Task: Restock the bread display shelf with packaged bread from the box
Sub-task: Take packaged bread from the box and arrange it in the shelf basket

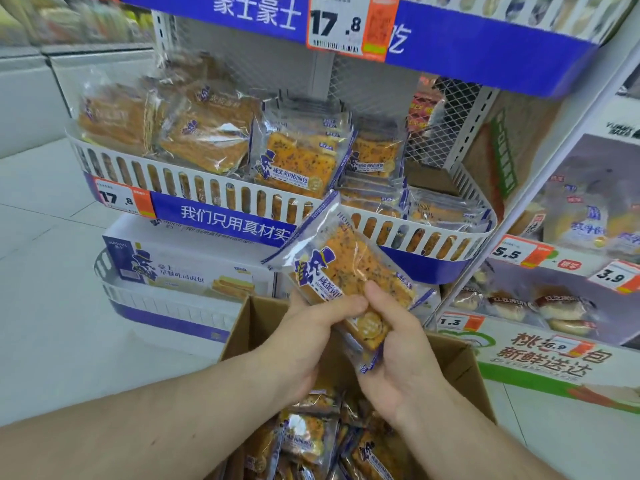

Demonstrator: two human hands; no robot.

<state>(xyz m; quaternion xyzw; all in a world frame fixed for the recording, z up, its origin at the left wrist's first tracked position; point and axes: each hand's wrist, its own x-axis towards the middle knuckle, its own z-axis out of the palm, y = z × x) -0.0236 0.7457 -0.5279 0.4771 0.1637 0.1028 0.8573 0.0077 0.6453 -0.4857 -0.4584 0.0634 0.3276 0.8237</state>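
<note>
A clear-wrapped bread packet (341, 258) with orange bread and a blue logo is held tilted above the cardboard box (460, 362), just in front of the display shelf. My left hand (311, 334) grips its lower left edge. My right hand (398, 341) grips its lower right end, thumb on top. Several more packets (304, 441) lie in the box below. The white slatted shelf basket (221, 192) holds upright packets of the same bread (298, 157) in the middle, flat stacks to the right, and larger bread bags (194, 129) on the left.
A lower basket holds a white and blue carton (187, 268). A blue shelf with a 17.8 price tag (349, 26) hangs overhead. To the right stands another rack with buns (554, 306) and price tags. Grey floor tiles lie to the left.
</note>
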